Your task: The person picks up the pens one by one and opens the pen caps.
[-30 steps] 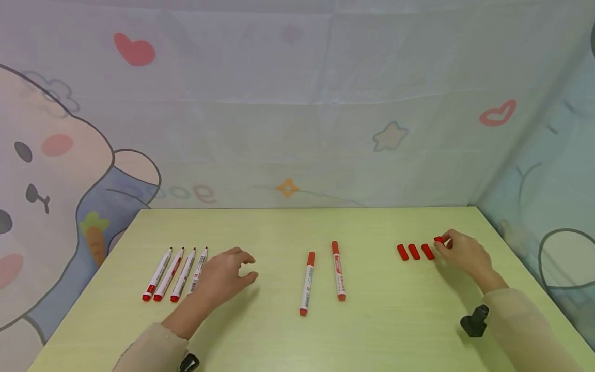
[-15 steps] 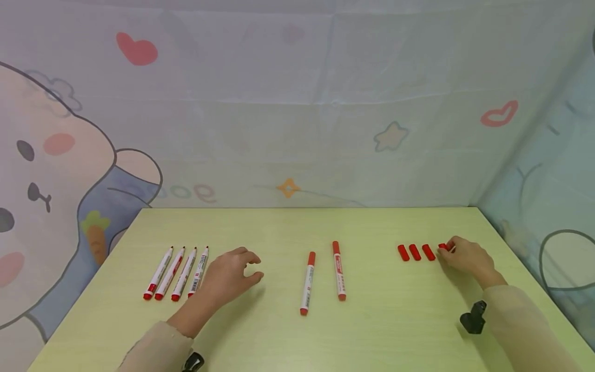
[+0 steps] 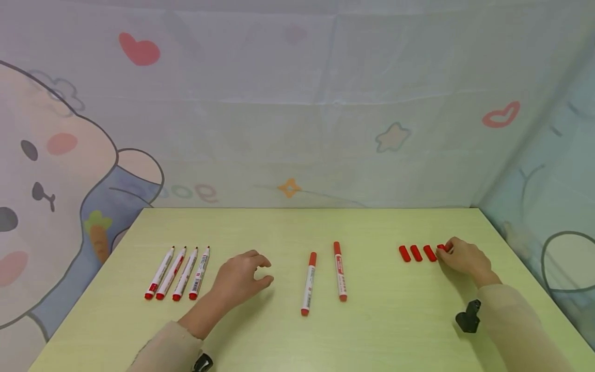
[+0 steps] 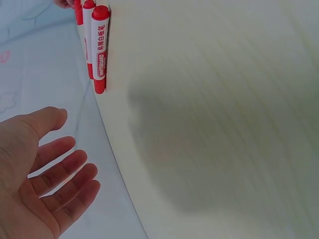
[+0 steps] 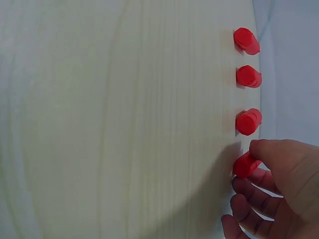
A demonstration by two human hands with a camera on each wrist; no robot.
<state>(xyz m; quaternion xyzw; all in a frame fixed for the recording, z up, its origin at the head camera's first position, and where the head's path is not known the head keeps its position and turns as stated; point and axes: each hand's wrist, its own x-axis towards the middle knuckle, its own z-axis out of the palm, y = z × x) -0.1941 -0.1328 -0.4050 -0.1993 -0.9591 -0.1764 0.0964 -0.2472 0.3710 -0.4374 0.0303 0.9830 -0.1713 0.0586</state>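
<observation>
At the right of the table my right hand (image 3: 467,257) pinches a red marker cap (image 5: 245,165) between thumb and fingers, low over the tabletop. It sits at the right end of a row beside three other red caps (image 3: 416,253). My left hand (image 3: 239,276) is held above the table with fingers loosely bent and nothing in them. To its left lie several uncapped whiteboard markers (image 3: 184,274), side by side, tips pointing away. On its right are two capped red-and-white markers (image 3: 309,284), one (image 3: 341,274) a little farther back; the left wrist view shows "WHITEBOARD" on a capped marker's barrel.
The pale yellow-green table (image 3: 372,336) ends at the back against a printed cloth backdrop (image 3: 260,129). More cloth hangs along the right side. A black wrist camera (image 3: 468,318) hangs off the right sleeve, close over the table.
My right hand has lowered the red cap to the table beside the other three and shifted it slightly left. My left hand has drifted right, away from the uncapped markers.
</observation>
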